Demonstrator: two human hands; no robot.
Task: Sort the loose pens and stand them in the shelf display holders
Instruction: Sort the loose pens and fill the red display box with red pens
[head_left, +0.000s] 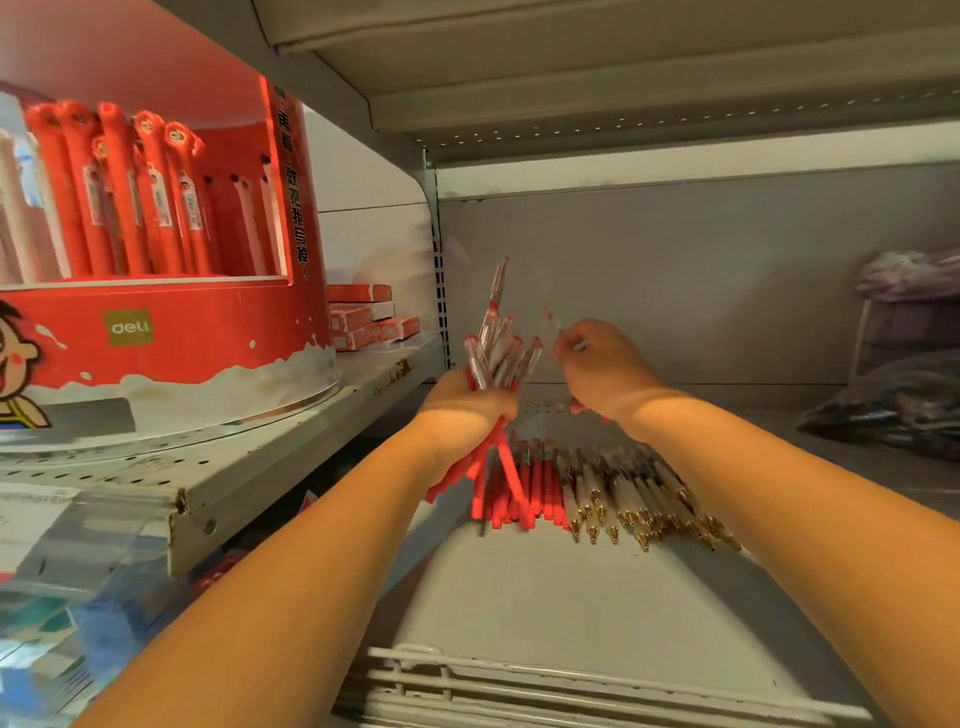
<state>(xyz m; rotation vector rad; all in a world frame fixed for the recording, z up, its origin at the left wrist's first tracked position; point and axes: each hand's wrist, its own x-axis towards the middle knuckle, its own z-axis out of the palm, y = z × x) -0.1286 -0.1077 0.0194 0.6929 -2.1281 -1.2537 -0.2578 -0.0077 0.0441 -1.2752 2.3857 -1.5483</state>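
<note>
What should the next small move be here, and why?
Probably the right hand slips its single pen into the bundle the left hand grips: pen and bundle are close together, and more loose pens lie on the shelf.

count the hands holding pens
2: the left hand grips a bunch of pens; the right hand, beside it, pinches one pen.

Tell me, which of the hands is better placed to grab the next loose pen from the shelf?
Right, probably. The left hand grips a full bundle of red pens; the right hand pinches only a single pen and hangs above the loose pens.
</note>
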